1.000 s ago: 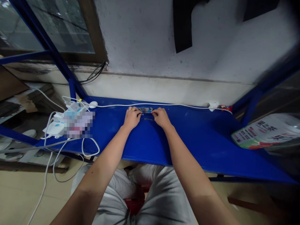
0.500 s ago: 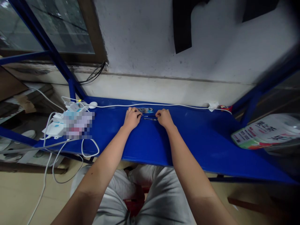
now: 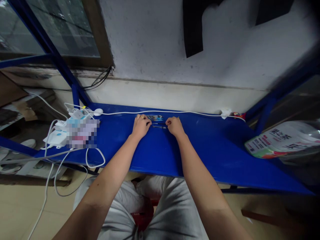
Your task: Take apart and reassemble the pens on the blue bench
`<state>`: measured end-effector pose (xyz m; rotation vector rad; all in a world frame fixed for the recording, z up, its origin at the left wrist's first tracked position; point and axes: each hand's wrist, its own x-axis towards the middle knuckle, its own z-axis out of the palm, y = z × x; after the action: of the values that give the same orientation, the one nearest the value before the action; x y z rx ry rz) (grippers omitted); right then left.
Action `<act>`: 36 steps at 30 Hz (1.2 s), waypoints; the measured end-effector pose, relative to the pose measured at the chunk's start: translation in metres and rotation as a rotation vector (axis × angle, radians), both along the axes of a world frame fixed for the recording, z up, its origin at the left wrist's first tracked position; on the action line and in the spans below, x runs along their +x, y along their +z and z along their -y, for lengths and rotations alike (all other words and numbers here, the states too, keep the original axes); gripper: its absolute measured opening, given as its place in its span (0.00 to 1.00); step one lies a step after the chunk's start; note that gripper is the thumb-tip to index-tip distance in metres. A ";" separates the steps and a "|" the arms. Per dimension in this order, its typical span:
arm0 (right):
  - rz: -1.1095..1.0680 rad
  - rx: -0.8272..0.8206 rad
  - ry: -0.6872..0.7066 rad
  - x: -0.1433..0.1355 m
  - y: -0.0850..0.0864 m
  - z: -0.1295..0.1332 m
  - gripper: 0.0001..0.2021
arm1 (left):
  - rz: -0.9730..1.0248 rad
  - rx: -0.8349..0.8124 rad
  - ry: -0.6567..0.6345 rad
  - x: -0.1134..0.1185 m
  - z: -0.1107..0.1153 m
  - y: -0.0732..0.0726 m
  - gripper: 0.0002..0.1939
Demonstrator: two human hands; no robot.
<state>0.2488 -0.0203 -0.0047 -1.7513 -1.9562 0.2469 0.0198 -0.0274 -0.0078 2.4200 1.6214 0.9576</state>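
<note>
My left hand (image 3: 142, 125) is closed, its fingertips pinching one end of a thin pen (image 3: 158, 124) just above the blue tabletop (image 3: 157, 150). The fingers of my right hand (image 3: 174, 125) are pinched at the other end. Between the hands the pen looks pale on the left and dark on the right; its finer parts are too small to make out. Right below it lies another slim dark pen piece (image 3: 159, 127). Several pens (image 3: 156, 117) lie side by side just beyond, partly covered by my left hand.
White power strips and chargers (image 3: 58, 133) crowd the left end, with cables hanging over the edge. A white cable (image 3: 150, 111) runs along the back to a white plug (image 3: 226, 113). A large labelled bottle (image 3: 282, 140) stands at the right. Blue frame posts rise at both ends.
My right hand's fingers now meet a dark length in line with the pale piece at my left hand, where a gap showed before. The view has shifted slightly.
</note>
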 end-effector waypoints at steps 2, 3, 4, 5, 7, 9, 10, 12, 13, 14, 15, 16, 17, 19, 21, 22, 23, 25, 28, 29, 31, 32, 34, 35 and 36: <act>-0.009 0.001 -0.002 0.000 0.000 0.000 0.16 | 0.010 0.002 -0.002 0.000 0.000 -0.001 0.09; -0.014 0.004 0.000 0.000 0.000 0.001 0.16 | 0.013 0.006 -0.002 0.000 0.000 -0.001 0.09; -0.020 0.008 0.004 0.000 -0.001 0.001 0.16 | 0.015 0.011 -0.002 0.000 0.000 -0.001 0.09; -0.025 0.012 0.010 0.000 -0.001 0.001 0.16 | 0.016 0.016 0.000 0.000 0.000 -0.002 0.09; -0.030 0.016 0.015 0.001 -0.002 0.000 0.16 | 0.018 0.027 0.003 0.000 -0.001 -0.002 0.09; -0.030 0.021 0.007 0.001 -0.003 0.000 0.16 | 0.020 0.034 0.004 0.000 -0.001 -0.003 0.09; -0.028 0.024 0.003 0.001 -0.003 0.000 0.16 | 0.021 0.037 0.003 0.000 -0.001 -0.003 0.10; -0.026 0.027 0.004 0.001 -0.003 0.000 0.15 | 0.025 0.039 0.002 -0.001 -0.001 -0.003 0.09; -0.027 0.024 0.008 0.001 -0.003 0.000 0.15 | 0.026 0.039 0.000 -0.001 -0.001 -0.003 0.09; -0.031 0.020 0.013 0.000 -0.003 0.001 0.14 | 0.027 0.038 -0.002 -0.001 -0.001 -0.003 0.09; -0.034 0.016 0.021 -0.001 -0.002 0.001 0.14 | 0.027 0.035 -0.002 -0.001 -0.001 -0.003 0.09; -0.036 0.014 0.031 -0.003 -0.001 0.002 0.14 | 0.026 0.032 -0.003 -0.001 -0.001 -0.003 0.09; -0.036 0.012 0.042 -0.005 -0.001 0.002 0.13 | 0.023 0.027 -0.005 -0.001 -0.001 -0.003 0.09; -0.028 0.013 0.066 -0.010 0.001 0.004 0.13 | 0.015 0.018 -0.007 0.000 -0.001 -0.002 0.09; -0.018 0.011 0.080 -0.014 0.002 0.005 0.13 | 0.008 0.010 -0.010 0.000 0.000 -0.001 0.09; -0.016 0.008 0.082 -0.016 0.003 0.005 0.13 | 0.009 0.006 -0.004 0.000 0.001 0.000 0.08; -0.016 0.004 0.080 -0.017 0.003 0.006 0.13 | 0.014 0.004 0.009 -0.001 0.001 0.002 0.07; -0.031 -0.002 0.064 -0.018 0.003 0.006 0.13 | 0.030 -0.003 0.061 -0.003 0.002 0.006 0.07; -0.066 0.001 0.042 -0.015 0.003 0.005 0.14 | 0.035 -0.053 0.143 -0.010 0.003 0.013 0.12; -0.077 0.003 0.041 -0.014 0.003 0.005 0.14 | 0.030 -0.085 0.154 -0.013 0.004 0.015 0.12; -0.094 0.006 0.042 -0.013 0.003 0.004 0.14 | 0.025 -0.167 0.161 -0.018 0.004 0.019 0.12; -0.101 0.008 0.040 -0.012 0.002 0.004 0.14 | 0.026 -0.210 0.161 -0.021 0.004 0.019 0.11; -0.109 0.013 0.036 -0.012 0.001 0.002 0.14 | 0.026 -0.277 0.158 -0.024 0.003 0.019 0.09; -0.116 0.016 0.038 -0.011 0.000 0.002 0.14 | 0.028 -0.294 0.151 -0.026 0.003 0.019 0.08; -0.125 0.020 0.041 -0.011 0.000 0.001 0.14 | 0.038 -0.297 0.138 -0.027 0.001 0.017 0.07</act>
<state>0.2376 -0.0214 -0.0047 -1.6438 -1.9006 0.3419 -0.0074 -0.0286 0.0096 2.1072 1.7917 0.7136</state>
